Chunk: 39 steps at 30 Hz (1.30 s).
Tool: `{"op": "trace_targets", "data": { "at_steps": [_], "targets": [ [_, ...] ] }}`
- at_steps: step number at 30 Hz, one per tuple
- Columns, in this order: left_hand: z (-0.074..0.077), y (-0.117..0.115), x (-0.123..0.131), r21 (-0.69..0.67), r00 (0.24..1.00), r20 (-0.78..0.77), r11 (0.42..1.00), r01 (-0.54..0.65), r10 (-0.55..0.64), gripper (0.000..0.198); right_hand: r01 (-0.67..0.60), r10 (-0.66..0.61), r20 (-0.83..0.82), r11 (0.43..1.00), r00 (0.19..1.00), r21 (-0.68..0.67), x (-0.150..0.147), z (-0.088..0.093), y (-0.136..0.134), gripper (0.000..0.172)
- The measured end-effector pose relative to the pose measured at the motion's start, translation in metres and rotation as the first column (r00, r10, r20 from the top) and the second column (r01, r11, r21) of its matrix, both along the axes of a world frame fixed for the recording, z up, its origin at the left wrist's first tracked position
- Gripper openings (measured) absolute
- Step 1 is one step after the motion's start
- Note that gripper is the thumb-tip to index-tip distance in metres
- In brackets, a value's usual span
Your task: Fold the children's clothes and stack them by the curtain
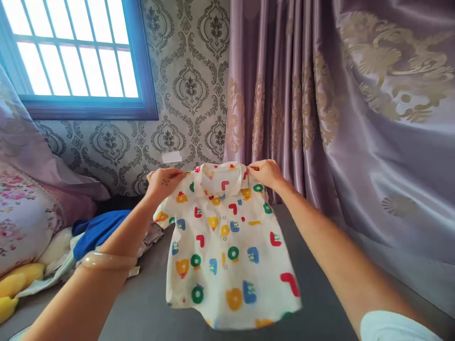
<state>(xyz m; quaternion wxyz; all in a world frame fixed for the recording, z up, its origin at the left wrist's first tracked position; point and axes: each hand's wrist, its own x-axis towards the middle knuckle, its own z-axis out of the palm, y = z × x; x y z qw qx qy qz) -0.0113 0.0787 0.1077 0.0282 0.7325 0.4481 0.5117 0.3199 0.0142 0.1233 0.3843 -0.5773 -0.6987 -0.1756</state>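
Observation:
A small white child's shirt (pixel 227 251) with a collar and bright red, blue, yellow and green shapes hangs in the air above a dark grey surface (pixel 320 293). My left hand (pixel 164 182) is closed on its left shoulder. My right hand (pixel 265 173) pinches the right shoulder beside the collar. Both arms are stretched forward, holding the shirt spread out and facing me. A pale bangle (pixel 106 259) sits on my left wrist.
A heap of clothes with a blue garment (pixel 95 229) lies on the left, beside a floral pillow (pixel 21 222) and something yellow (pixel 14 284). Purple patterned curtains (pixel 355 118) hang on the right. A patterned wall and a blue-framed window (pixel 78 57) are behind.

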Motion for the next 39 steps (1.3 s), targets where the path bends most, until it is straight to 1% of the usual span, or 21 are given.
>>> {"op": "trace_targets", "data": {
  "at_steps": [1,3,5,6,8,9,11,13,14,15,16,17,19,20,21,24,27,30,34,37,39],
  "targets": [
    [0.001,0.001,0.005,0.084,0.995,-0.062,0.994,-0.075,0.081,0.029,0.07,-0.076,0.098,0.995,0.992,0.069,-0.003,-0.002,0.003,0.026],
    [0.003,-0.002,0.011,0.179,0.975,-0.119,0.97,-0.164,0.187,0.029,0.111,-0.139,0.208,0.983,0.968,0.145,-0.006,-0.006,0.004,0.028],
    [0.006,-0.009,0.009,0.189,0.973,-0.12,0.967,-0.171,0.195,0.03,0.049,-0.077,0.186,0.988,0.98,0.146,-0.008,-0.009,-0.001,0.028],
    [0.008,-0.015,0.005,0.157,0.982,-0.108,0.978,-0.14,0.158,0.031,-0.007,-0.01,0.129,0.992,0.992,0.127,-0.007,-0.01,-0.006,0.027],
    [0.01,-0.026,-0.009,0.007,0.998,-0.063,1.0,0.022,-0.021,0.033,-0.173,0.175,-0.052,0.984,0.983,0.053,-0.003,-0.008,-0.02,0.025],
    [0.011,-0.032,-0.018,-0.098,0.989,-0.018,0.985,0.142,-0.145,0.034,-0.278,0.274,-0.163,0.961,0.948,-0.001,0.0,-0.007,-0.028,0.026],
    [0.013,-0.041,-0.036,-0.294,0.922,0.127,0.874,0.386,-0.365,0.036,-0.497,0.42,-0.379,0.858,0.824,-0.131,0.007,-0.001,-0.043,0.031],
    [0.014,-0.044,-0.046,-0.361,0.845,0.294,0.767,0.53,-0.446,0.036,-0.652,0.466,-0.528,0.719,0.71,-0.242,0.014,0.004,-0.051,0.039],
    [0.015,-0.042,-0.047,-0.366,0.825,0.347,0.746,0.557,-0.445,0.035,-0.682,0.46,-0.562,0.676,0.687,-0.28,0.016,0.006,-0.05,0.042],
    [0.014,-0.038,-0.045,-0.364,0.824,0.372,0.749,0.554,-0.428,0.035,-0.676,0.444,-0.566,0.673,0.695,-0.302,0.017,0.006,-0.047,0.043],
    [0.013,-0.033,-0.04,-0.365,0.841,0.363,0.77,0.524,-0.4,0.035,-0.633,0.419,-0.538,0.71,0.732,-0.309,0.017,0.006,-0.041,0.043],
    [0.012,-0.026,-0.033,-0.363,0.875,0.321,0.807,0.466,-0.361,0.036,-0.555,0.382,-0.478,0.776,0.791,-0.299,0.015,0.006,-0.033,0.04],
    [0.008,-0.011,-0.018,-0.293,0.948,0.185,0.907,0.304,-0.258,0.037,-0.328,0.26,-0.295,0.921,0.919,-0.209,0.011,0.003,-0.017,0.033],
    [0.006,-0.006,-0.012,-0.228,0.975,0.106,0.95,0.216,-0.196,0.037,-0.218,0.189,-0.198,0.966,0.962,-0.137,0.008,0.001,-0.011,0.03],
    [0.005,-0.002,-0.007,-0.154,0.99,0.035,0.978,0.138,-0.134,0.037,-0.132,0.125,-0.11,0.989,0.986,-0.062,0.005,0.0,-0.006,0.029],
    [0.003,-0.003,-0.003,0.042,0.993,-0.114,0.999,-0.011,0.015,0.038,-0.001,-0.006,0.062,0.992,0.998,0.122,0.0,-0.001,-0.001,0.027],
    [0.006,-0.014,-0.008,0.202,0.975,-0.191,0.976,-0.076,0.115,0.038,0.02,-0.051,0.135,0.974,0.99,0.225,-0.002,0.0,-0.005,0.025],
    [0.009,-0.027,-0.011,0.319,0.953,-0.221,0.939,-0.131,0.208,0.037,-0.056,0.017,0.156,0.967,0.988,0.248,-0.001,0.0,-0.01,0.026],
    [0.012,-0.046,-0.015,0.376,0.93,-0.244,0.911,-0.172,0.276,0.037,-0.115,0.092,0.098,0.955,0.991,0.274,-0.002,-0.002,-0.023,0.027],
    [0.017,-0.066,-0.022,0.412,0.925,-0.249,0.896,-0.167,0.287,0.036,-0.151,0.152,0.021,0.941,0.988,0.302,-0.005,-0.001,-0.042,0.027],
    [0.023,-0.08,-0.028,0.446,0.942,-0.225,0.886,-0.126,0.247,0.035,-0.183,0.205,-0.036,0.932,0.978,0.312,-0.008,0.003,-0.058,0.028]
  ]
}}
